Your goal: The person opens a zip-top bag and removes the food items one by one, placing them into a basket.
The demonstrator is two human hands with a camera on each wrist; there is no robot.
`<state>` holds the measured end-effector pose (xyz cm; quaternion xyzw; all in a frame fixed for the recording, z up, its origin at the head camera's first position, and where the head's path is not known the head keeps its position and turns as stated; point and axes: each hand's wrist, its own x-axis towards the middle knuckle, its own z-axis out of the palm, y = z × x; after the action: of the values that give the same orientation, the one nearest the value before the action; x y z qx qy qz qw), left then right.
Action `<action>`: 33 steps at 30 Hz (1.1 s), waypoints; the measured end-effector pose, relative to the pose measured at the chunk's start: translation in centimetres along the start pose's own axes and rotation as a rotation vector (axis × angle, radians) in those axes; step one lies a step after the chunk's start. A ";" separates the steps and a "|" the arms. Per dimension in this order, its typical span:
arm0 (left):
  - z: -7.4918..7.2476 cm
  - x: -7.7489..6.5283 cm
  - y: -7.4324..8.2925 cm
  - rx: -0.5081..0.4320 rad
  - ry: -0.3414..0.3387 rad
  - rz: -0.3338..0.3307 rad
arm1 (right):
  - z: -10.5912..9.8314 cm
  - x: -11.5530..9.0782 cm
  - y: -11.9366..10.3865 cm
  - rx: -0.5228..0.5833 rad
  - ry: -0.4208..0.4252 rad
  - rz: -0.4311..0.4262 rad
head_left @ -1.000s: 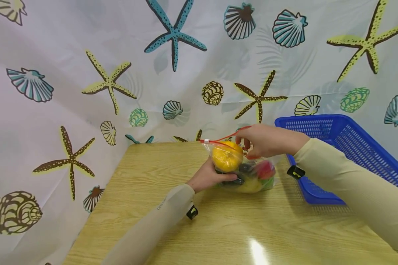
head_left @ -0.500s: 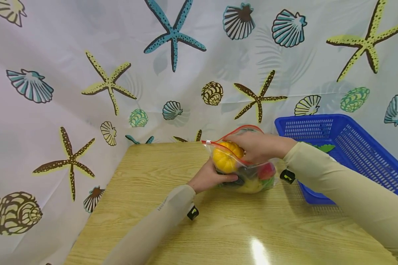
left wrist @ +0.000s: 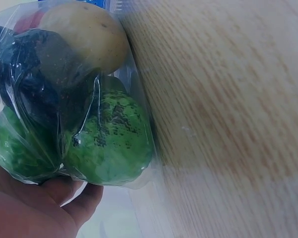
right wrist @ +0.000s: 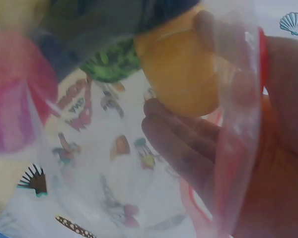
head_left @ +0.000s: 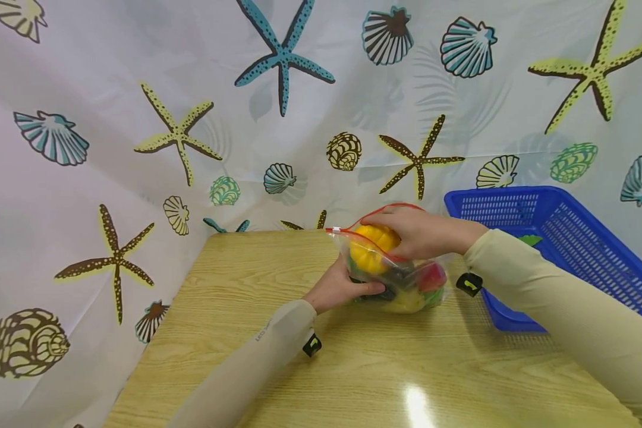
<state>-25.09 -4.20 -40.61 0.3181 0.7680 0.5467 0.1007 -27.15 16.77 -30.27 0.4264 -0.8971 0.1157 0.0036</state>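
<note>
A clear zip bag (head_left: 444, 288) with a red-edged mouth stands on the table, packed with produce. My left hand (head_left: 342, 289) grips its left side, thumb across the front and the other fingers behind. Through the open mouth reaches my right hand (head_left: 419, 230), holding a yellow pumpkin (head_left: 368, 257) at the top; the right wrist view has its fingers and thumb on either side of the pumpkin (right wrist: 181, 72). Below, the bag holds a potato (left wrist: 89, 37), a dark rounded item (left wrist: 32, 67), mottled green rounded items (left wrist: 111, 141) and a pinkish-red item (head_left: 430, 276).
A blue perforated basket (head_left: 553, 208) stands to the right, partly behind my right forearm, with a green leaf (head_left: 529, 240) showing inside. Behind the wooden table (head_left: 257, 261) hangs a curtain (head_left: 299, 131) printed with shells and starfish.
My right hand has moved from the bag's edge into its mouth and taken hold of the pumpkin, which has shifted slightly right. The left hand keeps its grip in place.
</note>
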 end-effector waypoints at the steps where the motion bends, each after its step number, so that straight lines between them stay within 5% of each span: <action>1: 0.0 0.0 0.0 0.001 -0.001 -0.006 | -0.2 -0.1 0.1 0.001 0.001 0.010; 7: 0.1 -0.1 -0.4 0.017 0.023 -0.079 | -1.6 -1.1 0.2 0.046 -0.046 0.140; 12: 0.2 -0.1 -0.6 0.035 0.033 -0.110 | -3.2 -2.0 0.4 0.022 -0.006 0.209; 20: 0.2 0.1 -0.4 0.057 0.032 -0.055 | -6.6 -4.3 1.2 -0.007 0.128 0.254; 26: 0.3 0.0 -0.5 0.068 0.040 -0.067 | -8.2 -7.5 3.0 -0.026 0.227 0.264; 33: 0.2 0.1 -0.6 0.072 0.035 -0.065 | -9.2 -12.4 6.1 -0.043 0.223 0.427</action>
<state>-25.30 -4.07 -41.20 0.2865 0.7987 0.5208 0.0935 -24.80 31.95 -23.83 0.2114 -0.9632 0.1410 0.0871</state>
